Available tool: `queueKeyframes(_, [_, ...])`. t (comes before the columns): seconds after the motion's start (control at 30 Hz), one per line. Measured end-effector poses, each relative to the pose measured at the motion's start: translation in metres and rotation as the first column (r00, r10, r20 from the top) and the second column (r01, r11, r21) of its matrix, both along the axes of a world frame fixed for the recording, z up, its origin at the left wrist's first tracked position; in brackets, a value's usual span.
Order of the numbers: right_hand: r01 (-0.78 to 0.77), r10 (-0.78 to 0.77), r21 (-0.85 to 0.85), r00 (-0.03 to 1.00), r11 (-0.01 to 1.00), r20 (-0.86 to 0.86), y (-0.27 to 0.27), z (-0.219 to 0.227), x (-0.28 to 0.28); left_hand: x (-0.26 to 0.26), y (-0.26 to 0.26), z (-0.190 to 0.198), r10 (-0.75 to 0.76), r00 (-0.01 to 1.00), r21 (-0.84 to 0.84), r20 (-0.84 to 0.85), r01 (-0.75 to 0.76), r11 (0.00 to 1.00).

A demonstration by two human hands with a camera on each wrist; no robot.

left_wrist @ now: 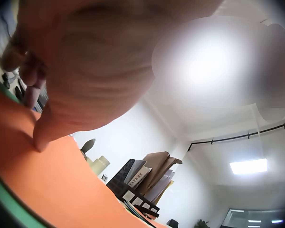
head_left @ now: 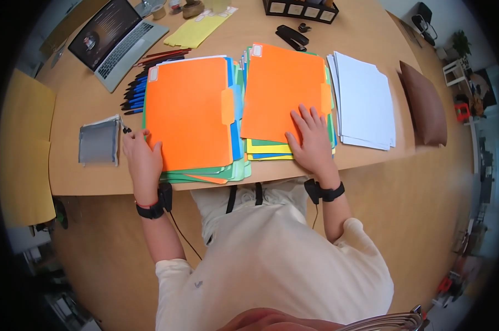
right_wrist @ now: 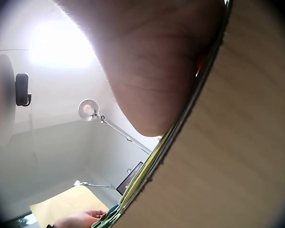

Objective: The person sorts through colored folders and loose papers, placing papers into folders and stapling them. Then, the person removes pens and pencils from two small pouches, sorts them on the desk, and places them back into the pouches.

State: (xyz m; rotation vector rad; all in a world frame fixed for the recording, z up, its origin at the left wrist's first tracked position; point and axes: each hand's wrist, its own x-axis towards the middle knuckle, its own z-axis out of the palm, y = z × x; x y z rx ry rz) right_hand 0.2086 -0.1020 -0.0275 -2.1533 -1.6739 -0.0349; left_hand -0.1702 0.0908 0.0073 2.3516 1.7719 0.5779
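Two stacks of file folders lie side by side at the table's near edge, each topped by an orange folder. My left hand is at the left edge of the left orange folder, its thumb touching the orange surface and its fingers loosely bent along the side. On the right orange folder, my right hand rests palm down near the lower right corner, fingers spread. Green, blue and yellow folders show beneath. In the right wrist view, the palm hides most of that stack.
Blue and dark pens lie left of the folders, near a grey zip pouch and a laptop. White paper sheets lie to the right, before a brown cushion-like object. Behind are a black stapler and yellow sheets.
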Motion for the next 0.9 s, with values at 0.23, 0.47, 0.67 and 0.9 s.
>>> queueKeyframes(0.23, [-0.039, 0.039, 0.027, 0.999, 0.999, -0.014, -0.003, 0.000, 0.003, 0.093, -0.049, 0.030, -0.394, 0.895, -0.117, 0.207, 0.423, 0.899])
queueKeyframes(0.47, [-0.067, 0.104, 0.111, 0.920, 0.992, -0.377, -0.021, 0.023, 0.015, 0.177, -0.085, 0.018, -0.629, 0.777, -0.117, -0.028, 0.622, 0.774])
queueKeyframes(0.67, [0.207, -0.206, 0.035, 0.978, 0.978, -0.045, -0.060, 0.035, 0.073, 0.186, -0.086, 0.013, -0.637, 0.771, -0.193, -0.002, 0.625, 0.757])
queueKeyframes(0.9, [0.351, -0.354, -0.064, 0.935, 0.934, -0.033, -0.090, 0.005, 0.108, 0.189, -0.085, 0.019, -0.588, 0.809, -0.198, 0.005, 0.578, 0.792])
